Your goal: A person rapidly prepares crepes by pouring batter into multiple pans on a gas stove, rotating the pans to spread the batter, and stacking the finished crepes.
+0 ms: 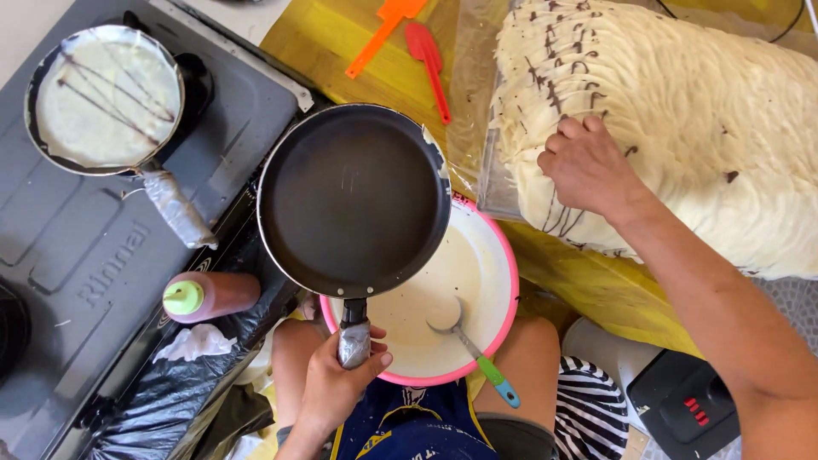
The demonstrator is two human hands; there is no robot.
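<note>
My left hand (334, 383) grips the handle of a black frying pan (354, 198), which is empty and held level above a pink-rimmed bowl (509, 255) of pale batter. A ladle (474, 347) with a green and blue handle rests in the bowl. My right hand (586, 166) lies on a big heap of thin pale crepes (707, 128) marked with dark chocolate lines, its fingers curled on the heap's left edge. The bowl sits between my knees.
At the far left, a second pan (104, 95) with a crepe cooking in it sits on a grey gas stove (94, 247). A squeeze bottle (209, 296) with a green cap lies by the stove. Orange (385, 27) and red spatulas (429, 60) lie on the yellow sheet.
</note>
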